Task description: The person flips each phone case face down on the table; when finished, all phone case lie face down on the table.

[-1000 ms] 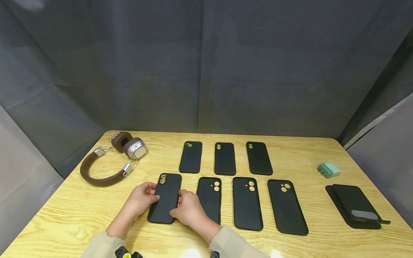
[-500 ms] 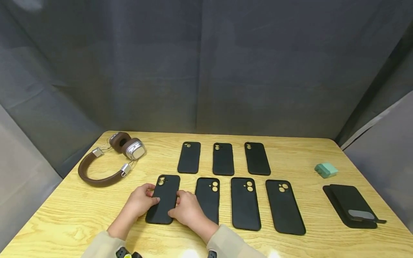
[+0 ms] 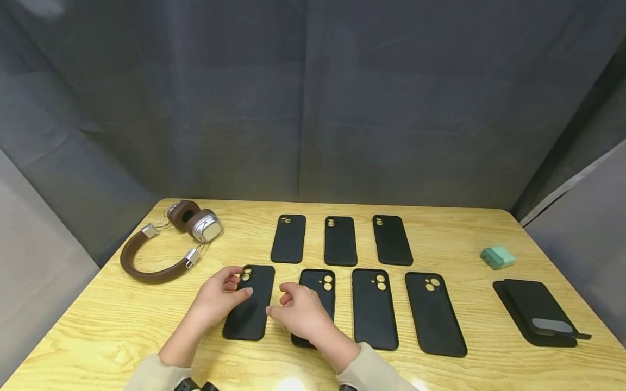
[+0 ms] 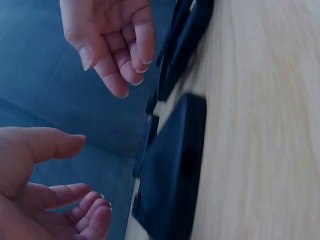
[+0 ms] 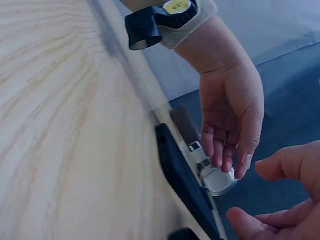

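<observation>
A black phone case (image 3: 250, 315) lies flat on the wooden table at the left end of the front row, camera cutouts at its top left. Over its left edge is my left hand (image 3: 215, 297), thumb out above the case and fingers relaxed. My right hand (image 3: 304, 315) hovers just past the right edge, its thumb and fingers apart, covering part of the neighbouring phone case (image 3: 318, 279). In the left wrist view, a gap shows between the fingers of both hands and the case (image 4: 172, 170). Neither hand holds anything.
Two more phone cases (image 3: 375, 309) (image 3: 436, 315) continue the front row; three others (image 3: 288, 239) form a back row. Brown headphones (image 3: 156, 274) lie at left. A green charger-like block (image 3: 498, 257) and a flat black item with a grey oval (image 3: 538, 309) lie at right.
Both hands have let go of the left phone case's sides. The right hand has moved right and the left hand slightly up, while the case stays nearly in place.
</observation>
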A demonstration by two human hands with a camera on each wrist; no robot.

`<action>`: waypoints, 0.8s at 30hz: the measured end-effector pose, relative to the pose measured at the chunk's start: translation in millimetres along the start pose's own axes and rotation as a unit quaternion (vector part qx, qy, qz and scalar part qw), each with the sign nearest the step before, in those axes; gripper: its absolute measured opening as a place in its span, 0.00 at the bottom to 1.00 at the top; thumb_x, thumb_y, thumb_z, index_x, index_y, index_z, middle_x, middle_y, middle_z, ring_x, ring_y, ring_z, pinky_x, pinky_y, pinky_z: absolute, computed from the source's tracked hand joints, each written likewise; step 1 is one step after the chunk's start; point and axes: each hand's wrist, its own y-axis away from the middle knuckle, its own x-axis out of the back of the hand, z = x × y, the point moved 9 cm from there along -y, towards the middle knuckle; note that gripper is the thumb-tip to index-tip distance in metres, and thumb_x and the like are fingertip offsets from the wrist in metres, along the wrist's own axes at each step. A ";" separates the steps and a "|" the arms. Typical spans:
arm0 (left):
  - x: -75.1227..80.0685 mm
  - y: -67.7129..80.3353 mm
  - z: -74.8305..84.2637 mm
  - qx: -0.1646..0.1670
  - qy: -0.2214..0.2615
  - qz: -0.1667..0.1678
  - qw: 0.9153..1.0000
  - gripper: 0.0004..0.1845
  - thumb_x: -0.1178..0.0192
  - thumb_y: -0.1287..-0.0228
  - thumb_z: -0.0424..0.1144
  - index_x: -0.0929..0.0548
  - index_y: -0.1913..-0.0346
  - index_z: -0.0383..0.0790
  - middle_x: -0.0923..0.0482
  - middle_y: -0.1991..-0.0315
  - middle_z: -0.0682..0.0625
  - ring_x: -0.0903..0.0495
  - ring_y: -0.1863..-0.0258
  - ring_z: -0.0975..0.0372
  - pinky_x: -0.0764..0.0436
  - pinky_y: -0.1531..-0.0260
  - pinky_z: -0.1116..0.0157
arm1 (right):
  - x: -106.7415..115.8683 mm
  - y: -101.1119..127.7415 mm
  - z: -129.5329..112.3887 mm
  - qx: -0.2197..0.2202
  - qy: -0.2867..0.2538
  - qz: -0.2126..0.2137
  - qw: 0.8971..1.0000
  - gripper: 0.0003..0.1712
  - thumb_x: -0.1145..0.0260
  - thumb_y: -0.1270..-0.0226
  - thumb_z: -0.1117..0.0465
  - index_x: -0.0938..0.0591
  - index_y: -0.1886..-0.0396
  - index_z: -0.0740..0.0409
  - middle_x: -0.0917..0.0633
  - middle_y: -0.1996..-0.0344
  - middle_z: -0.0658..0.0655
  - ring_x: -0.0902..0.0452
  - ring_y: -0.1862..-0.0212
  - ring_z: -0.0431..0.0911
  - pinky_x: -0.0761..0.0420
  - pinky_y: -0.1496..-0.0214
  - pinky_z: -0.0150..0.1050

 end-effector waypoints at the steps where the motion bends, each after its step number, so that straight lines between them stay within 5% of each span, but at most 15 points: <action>1: -3.1 0.2 3.7 -0.004 0.010 -0.006 1.000 0.28 0.38 0.42 0.37 0.30 0.40 0.31 0.27 0.52 0.40 0.26 0.54 0.54 0.25 0.55 0.58 | 3.2 2.2 0.0 0.001 -0.005 0.000 1.000 0.32 0.31 0.46 0.55 0.26 0.44 0.68 0.22 0.64 0.55 0.25 0.64 0.45 0.24 0.67 0.40; 13: -44.2 -1.8 34.3 -0.045 0.101 -0.076 0.991 0.23 0.39 0.40 0.34 0.28 0.42 0.32 0.28 0.56 0.41 0.25 0.62 0.61 0.23 0.63 0.65 | 35.5 26.0 14.7 -0.008 -0.022 0.002 1.000 0.32 0.33 0.43 0.54 0.27 0.43 0.68 0.21 0.61 0.57 0.24 0.61 0.46 0.22 0.62 0.41; 24: -72.0 -10.8 41.8 -0.046 0.090 -0.081 0.992 0.21 0.40 0.41 0.32 0.27 0.45 0.31 0.27 0.60 0.43 0.24 0.63 0.60 0.23 0.69 0.65 | 62.5 37.8 37.7 -0.032 0.008 0.055 0.998 0.31 0.31 0.46 0.57 0.26 0.44 0.67 0.21 0.60 0.58 0.25 0.60 0.45 0.23 0.59 0.41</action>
